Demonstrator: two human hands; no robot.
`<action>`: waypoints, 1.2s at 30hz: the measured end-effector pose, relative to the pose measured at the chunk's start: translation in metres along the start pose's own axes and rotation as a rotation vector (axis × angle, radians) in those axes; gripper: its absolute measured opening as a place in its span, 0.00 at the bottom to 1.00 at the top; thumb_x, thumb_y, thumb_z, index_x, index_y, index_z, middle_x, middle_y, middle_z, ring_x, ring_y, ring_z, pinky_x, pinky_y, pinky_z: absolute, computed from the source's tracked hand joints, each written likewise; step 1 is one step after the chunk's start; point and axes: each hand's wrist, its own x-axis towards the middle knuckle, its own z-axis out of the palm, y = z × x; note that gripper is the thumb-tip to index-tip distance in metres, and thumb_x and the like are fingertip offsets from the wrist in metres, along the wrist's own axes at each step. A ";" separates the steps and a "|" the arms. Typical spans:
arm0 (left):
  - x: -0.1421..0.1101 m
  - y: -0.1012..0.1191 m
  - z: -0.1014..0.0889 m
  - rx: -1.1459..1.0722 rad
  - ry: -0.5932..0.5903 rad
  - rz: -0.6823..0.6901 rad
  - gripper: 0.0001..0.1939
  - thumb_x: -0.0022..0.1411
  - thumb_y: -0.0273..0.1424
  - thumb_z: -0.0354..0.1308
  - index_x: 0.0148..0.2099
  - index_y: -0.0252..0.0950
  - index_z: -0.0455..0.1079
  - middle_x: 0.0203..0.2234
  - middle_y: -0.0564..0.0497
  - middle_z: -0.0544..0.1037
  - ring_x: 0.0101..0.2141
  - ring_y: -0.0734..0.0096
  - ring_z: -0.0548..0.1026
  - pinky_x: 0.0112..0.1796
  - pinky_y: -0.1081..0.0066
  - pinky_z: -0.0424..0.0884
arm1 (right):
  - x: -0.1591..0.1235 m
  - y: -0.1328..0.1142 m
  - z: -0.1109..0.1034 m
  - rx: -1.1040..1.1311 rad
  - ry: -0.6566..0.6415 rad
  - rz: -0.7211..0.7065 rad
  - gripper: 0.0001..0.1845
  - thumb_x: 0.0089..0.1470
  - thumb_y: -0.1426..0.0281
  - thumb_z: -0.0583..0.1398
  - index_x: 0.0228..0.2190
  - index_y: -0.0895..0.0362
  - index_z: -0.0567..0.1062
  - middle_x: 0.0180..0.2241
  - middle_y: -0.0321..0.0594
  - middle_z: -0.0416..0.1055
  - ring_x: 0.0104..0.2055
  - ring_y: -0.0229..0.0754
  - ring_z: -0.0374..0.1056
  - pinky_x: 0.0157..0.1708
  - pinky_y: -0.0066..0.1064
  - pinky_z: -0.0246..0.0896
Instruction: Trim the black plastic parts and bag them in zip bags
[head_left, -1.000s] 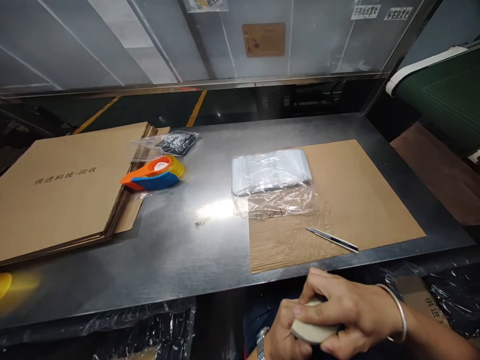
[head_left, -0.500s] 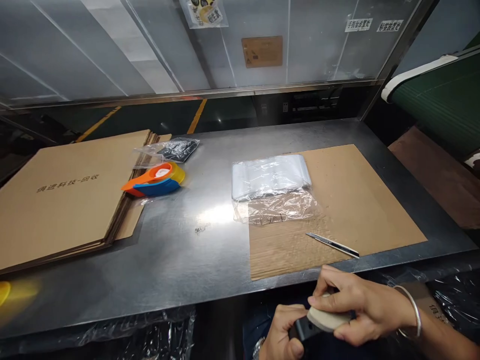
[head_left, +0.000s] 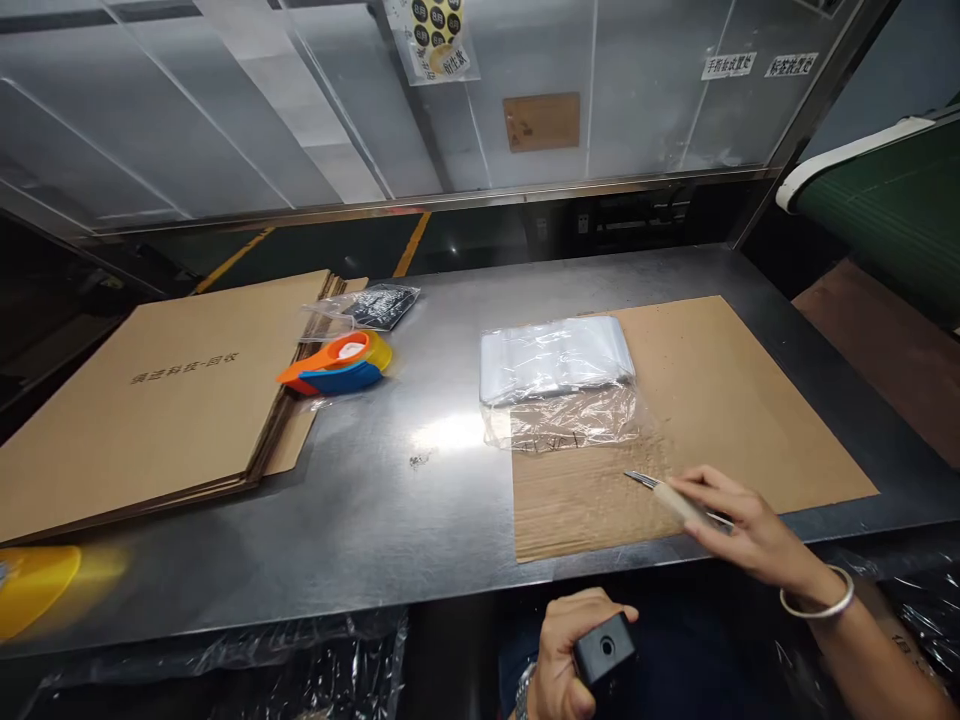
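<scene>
My left hand is below the table's front edge, closed around a small black block with a round hole in its face. My right hand, a silver bangle on its wrist, reaches over the front of a brown cardboard sheet. Its fingers pinch a flat beige piece. That piece lies right over a thin metal blade, which rests on the cardboard with its tip showing to the left.
On the steel table are a stack of flat cartons at left, an orange-and-blue tape dispenser, a small bag with dark contents, and clear plastic bags. A green conveyor is at right.
The beige piece and the black block have come apart. My right hand carried the beige piece up onto the cardboard by the blade, while my left hand stayed low with the block.
</scene>
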 end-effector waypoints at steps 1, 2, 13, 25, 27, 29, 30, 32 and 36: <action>0.001 0.001 0.000 0.000 0.006 0.020 0.40 0.48 0.62 0.42 0.43 0.32 0.73 0.18 0.45 0.72 0.21 0.67 0.67 0.25 0.68 0.62 | 0.001 0.013 -0.001 -0.111 0.061 0.065 0.21 0.56 0.65 0.53 0.51 0.56 0.66 0.44 0.44 0.63 0.45 0.43 0.62 0.43 0.32 0.60; 0.002 0.002 -0.001 0.009 0.008 0.033 0.39 0.49 0.61 0.42 0.43 0.33 0.73 0.19 0.44 0.73 0.22 0.66 0.68 0.26 0.68 0.62 | 0.002 0.027 -0.001 -0.227 0.120 0.123 0.21 0.56 0.64 0.52 0.50 0.57 0.67 0.43 0.44 0.64 0.44 0.43 0.63 0.43 0.32 0.60; 0.004 0.019 -0.006 0.148 0.013 0.103 0.37 0.49 0.57 0.49 0.53 0.36 0.66 0.26 0.41 0.75 0.28 0.58 0.71 0.32 0.61 0.64 | 0.011 0.084 0.014 -0.583 0.422 0.304 0.22 0.53 0.64 0.52 0.46 0.64 0.68 0.41 0.57 0.63 0.44 0.59 0.58 0.42 0.52 0.57; 0.003 0.015 0.002 0.544 0.214 0.033 0.34 0.48 0.43 0.61 0.57 0.40 0.61 0.37 0.41 0.74 0.35 0.55 0.70 0.37 0.59 0.64 | -0.010 -0.085 0.057 0.284 -0.058 -0.078 0.35 0.46 0.55 0.63 0.52 0.58 0.61 0.46 0.49 0.66 0.45 0.49 0.64 0.44 0.35 0.63; 0.005 0.021 0.005 0.626 0.259 -0.068 0.34 0.48 0.35 0.63 0.58 0.40 0.59 0.42 0.40 0.73 0.40 0.52 0.69 0.42 0.56 0.62 | -0.008 -0.083 0.065 0.350 -0.033 0.011 0.32 0.48 0.60 0.63 0.52 0.57 0.61 0.47 0.49 0.65 0.47 0.49 0.64 0.46 0.38 0.61; 0.008 0.030 0.004 0.550 0.212 -0.204 0.34 0.49 0.32 0.62 0.59 0.40 0.58 0.48 0.40 0.70 0.46 0.50 0.66 0.47 0.54 0.59 | -0.004 -0.071 0.070 0.545 -0.006 0.125 0.26 0.50 0.62 0.61 0.50 0.55 0.63 0.46 0.47 0.67 0.46 0.47 0.64 0.46 0.38 0.61; 0.010 0.035 0.002 0.440 0.173 -0.282 0.33 0.50 0.33 0.61 0.58 0.39 0.58 0.50 0.40 0.68 0.48 0.50 0.65 0.48 0.54 0.57 | -0.002 -0.064 0.071 0.682 0.000 0.166 0.26 0.50 0.62 0.61 0.50 0.55 0.64 0.45 0.46 0.67 0.46 0.47 0.64 0.46 0.38 0.60; 0.013 0.041 -0.004 0.113 0.141 -0.448 0.29 0.52 0.38 0.59 0.56 0.37 0.62 0.48 0.40 0.69 0.46 0.53 0.66 0.47 0.58 0.60 | 0.000 -0.051 0.071 0.976 0.024 0.229 0.27 0.47 0.59 0.62 0.48 0.56 0.66 0.43 0.44 0.68 0.46 0.46 0.65 0.47 0.38 0.59; 0.018 0.036 -0.007 -0.487 0.249 -0.762 0.22 0.56 0.47 0.51 0.36 0.31 0.71 0.25 0.45 0.75 0.24 0.71 0.70 0.26 0.73 0.64 | 0.001 -0.045 0.069 1.416 -0.017 0.339 0.27 0.45 0.58 0.63 0.46 0.56 0.69 0.39 0.46 0.72 0.41 0.47 0.68 0.43 0.39 0.61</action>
